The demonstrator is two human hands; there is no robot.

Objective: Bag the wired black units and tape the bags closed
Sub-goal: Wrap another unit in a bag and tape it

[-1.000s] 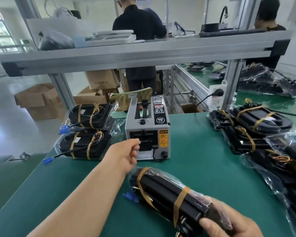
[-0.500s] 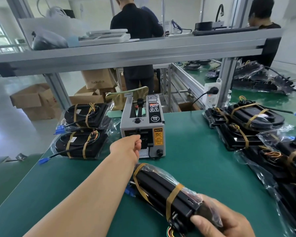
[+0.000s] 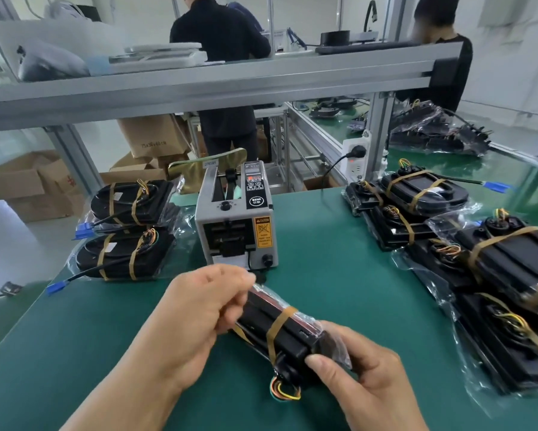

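Moved: my left hand (image 3: 199,312) has come back from the mouth of the tape dispenser (image 3: 236,225), where it was half a second ago, to the far end of the bag (image 3: 337,343).
Left hand: the fingers are curled with the tips bunched against the film. They are blurred, so I cannot tell whether they pinch a tape strip, the film or nothing.
Right hand (image 3: 364,381): thumb and fingers wrap the near end of the black unit (image 3: 256,315) through the film.
Unit position: low over the green table (image 3: 323,275), in front of the dispenser.
Main risk: tape laid on bunched film leaves the seam gaping. The cause would be pressing down before the flap is folded flat.
Second risk: the strip could fold onto itself or stick to my fingertips. The cause would be one-handed handling.
Third risk: the coloured wires (image 3: 284,391) loop out beside my right thumb and could get caught under the tape.
Minor risk: the film is slick, so the unit could slide in my right grip.
Cardboard boxes (image 3: 28,188): on the floor to the left, contents not visible.
Right heap (image 3: 494,275): several overlapping clear bags, each holding a banded black unit. I cannot tell whether they are sealed.
Left stack (image 3: 127,231): two bagged units, one on the other, with blue connectors reaching past the table edge.
Bag in hand: one unit with tan bands round it.
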